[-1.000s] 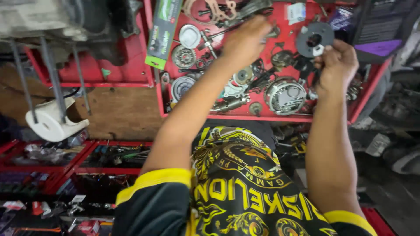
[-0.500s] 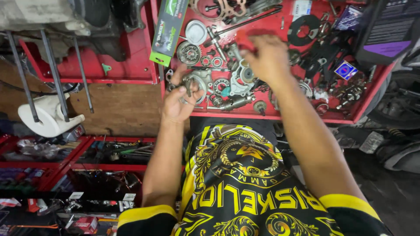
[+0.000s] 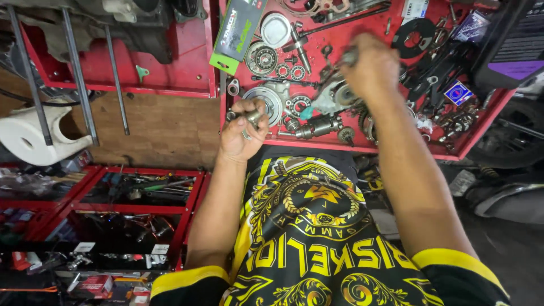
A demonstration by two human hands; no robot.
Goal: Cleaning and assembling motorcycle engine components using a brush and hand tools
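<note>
Left hand sits at the near left edge of the crowded red tray, fingers curled tight round a small metal cylinder. Right hand is closed on a grey metal part mid-tray; little bare room remains. Green-and-black packet overhangs the far left rim; blue square label lies right.

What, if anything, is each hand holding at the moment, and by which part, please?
The left hand grips a small metal cylindrical part around its body. The right hand closes on a metal piece over the red tray; the hold is hidden.
</note>
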